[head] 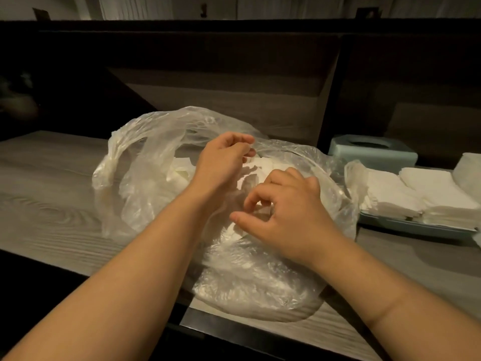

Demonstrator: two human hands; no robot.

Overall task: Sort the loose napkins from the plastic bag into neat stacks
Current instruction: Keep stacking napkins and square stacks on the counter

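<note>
A clear plastic bag (145, 162) lies open on the grey wooden table (52, 194), with loose white napkins (263, 165) inside it. My left hand (223, 157) reaches into the bag's mouth and pinches the upper edge of the plastic. My right hand (289, 214) is inside the opening, fingers curled and pinching a white napkin (260, 211) between thumb and forefinger. Two neat stacks of white napkins (390, 194) lie to the right on a pale blue tray (416, 227).
A pale blue tissue-box cover (372, 151) with an oval slot stands behind the tray. More white napkins (468, 168) show at the right edge. A dark wooden partition (234, 82) rises behind the table. The table's near edge (234, 332) is just below the bag.
</note>
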